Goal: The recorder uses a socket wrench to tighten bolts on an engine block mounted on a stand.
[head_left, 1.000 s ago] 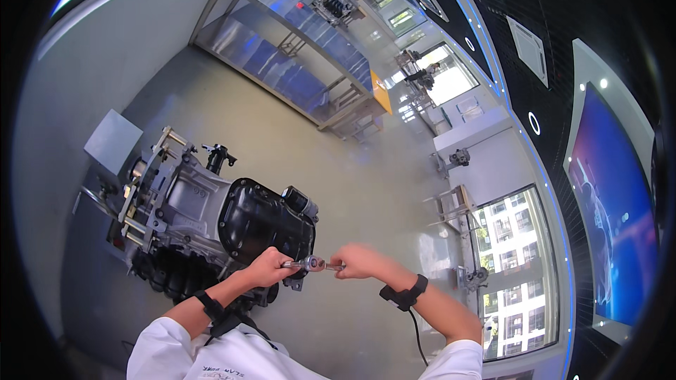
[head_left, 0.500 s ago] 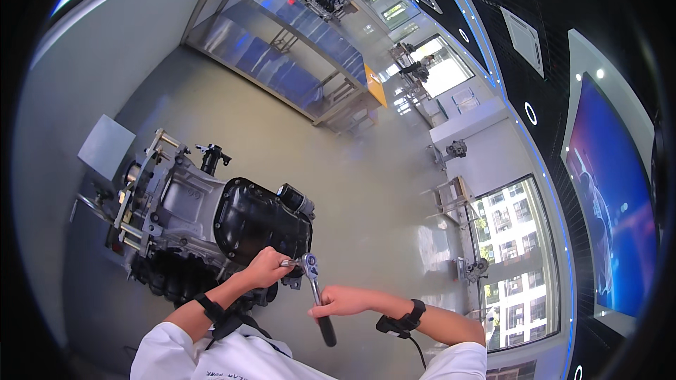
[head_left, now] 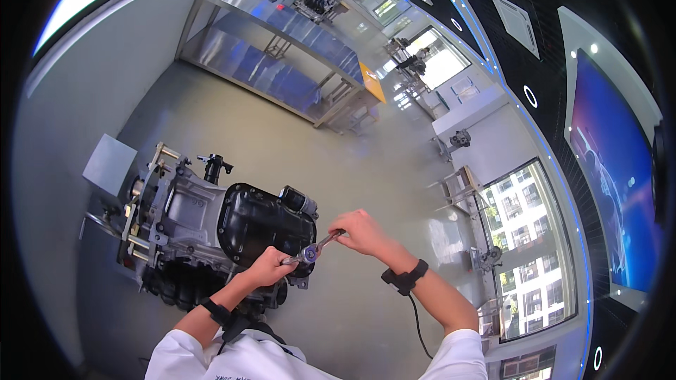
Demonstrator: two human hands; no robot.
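A ratchet wrench (head_left: 310,254) is at the near right corner of an upturned engine (head_left: 190,205) on a stand. My left hand (head_left: 266,268) is closed round the thin bar at the ratchet's head, beside the engine's edge. My right hand (head_left: 363,232) grips the ratchet's handle, which points away to the right; the fingers cover most of its end. Just beyond the left hand is the engine's black oil pan (head_left: 266,226), ringed with bolts. The bar's far end is hidden by the left hand.
A grey box (head_left: 110,164) stands left of the engine by the wall. Farther off is a long steel bench (head_left: 246,63) with a lower shelf. Stands with engine parts (head_left: 459,139) line the right wall below windows. A cable hangs from my right wrist strap (head_left: 407,279).
My right hand has swung the ratchet handle from pointing toward me to pointing away on the right. My left hand stays at the ratchet's head. The whole view has shifted slightly.
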